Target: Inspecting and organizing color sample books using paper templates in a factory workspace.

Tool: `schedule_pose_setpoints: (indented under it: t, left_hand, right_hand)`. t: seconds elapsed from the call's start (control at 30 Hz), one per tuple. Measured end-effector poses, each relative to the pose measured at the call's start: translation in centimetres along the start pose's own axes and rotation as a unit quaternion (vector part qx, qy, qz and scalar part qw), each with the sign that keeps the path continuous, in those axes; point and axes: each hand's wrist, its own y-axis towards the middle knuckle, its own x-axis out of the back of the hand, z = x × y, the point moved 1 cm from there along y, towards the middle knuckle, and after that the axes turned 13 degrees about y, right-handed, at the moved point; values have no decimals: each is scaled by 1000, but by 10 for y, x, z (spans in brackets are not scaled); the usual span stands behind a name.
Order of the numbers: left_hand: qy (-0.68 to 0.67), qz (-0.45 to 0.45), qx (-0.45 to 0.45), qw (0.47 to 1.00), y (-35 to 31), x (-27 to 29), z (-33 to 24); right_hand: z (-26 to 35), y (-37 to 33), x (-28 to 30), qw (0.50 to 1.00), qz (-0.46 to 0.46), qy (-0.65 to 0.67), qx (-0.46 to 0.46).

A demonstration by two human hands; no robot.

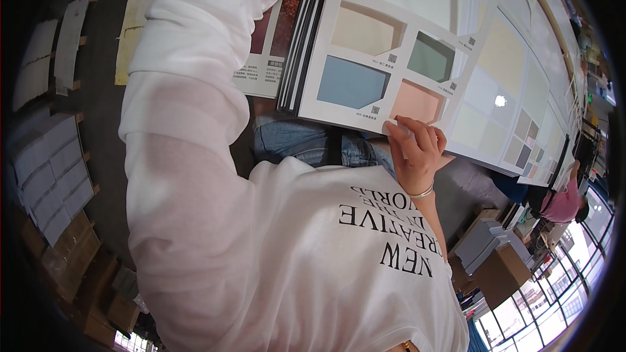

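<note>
A large colour sample book lies open on the table, its thick white boards stacked at the left side. The top board has window cut-outs showing a blue swatch, a green swatch, a pink swatch and a cream swatch. My right hand, with a bracelet at the wrist, is at the near edge of this board below the pink swatch. Its fingers are bent and closed on the edge. My left arm reaches forward across the left side; its hand is beyond the upper edge of the picture.
Another board with pale swatches spreads to the right. Printed sheets lie under the left side. White stacks stand on the floor at left. Cardboard boxes and a person in pink are at right.
</note>
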Motion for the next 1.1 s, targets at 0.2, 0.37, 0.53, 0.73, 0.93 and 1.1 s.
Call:
schedule_pose_setpoints:
  t: [0.2,0.37,0.53,0.73,0.93,1.1]
  left_hand:
    - [-7,0,2,1000,-5,0,6]
    - [-11,5,7,1000,-7,2,4]
    - [-9,4,12,1000,-7,0,8]
    - [6,9,19,1000,-10,4,6]
    - [-18,2,19,1000,-13,4,11]
    - [-16,7,27,999,-16,7,11]
  right_hand:
    - [-1,2,-3,1000,1,7,4]
    - [-1,1,-2,1000,0,11,3]
    - [-3,3,-2,1000,2,13,13]
    - [-4,3,-2,1000,3,12,17]
    - [-4,4,-3,1000,6,17,20]
    - [-6,3,-2,999,9,23,27]
